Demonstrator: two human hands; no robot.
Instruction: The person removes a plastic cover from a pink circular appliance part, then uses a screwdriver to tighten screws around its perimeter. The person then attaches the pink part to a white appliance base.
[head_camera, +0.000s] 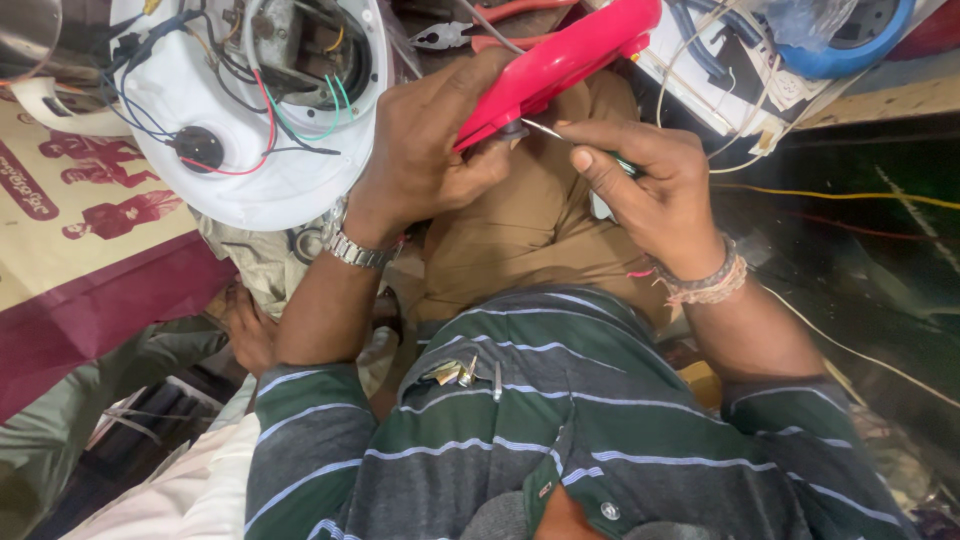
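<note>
Left grip (425, 150): hand wrapped tight around the lower end of the red casing (560, 55), thumb side toward the seam. Right grip (650, 185): fingers pinched shut on a thin metal probe (543, 129) (screwdriver or pick, can't tell which), green handle mostly hidden in the palm.

Largest first:
- White appliance base (240, 110), upper left, opened up, red/blue/green wires exposed. Well apart from both hands.
- Red casing: held over the lap, not on any counter. Long axis runs from the left hand up and to the right, out past the top edge.
- Pliers (450, 35), red handles, just behind the casing.
- Probe: tip points left, touching the casing's underside right beside the left fingers.

Key relation: work point sits between the two hands, the right hand's probe coming in roughly across the casing's axis.
</note>
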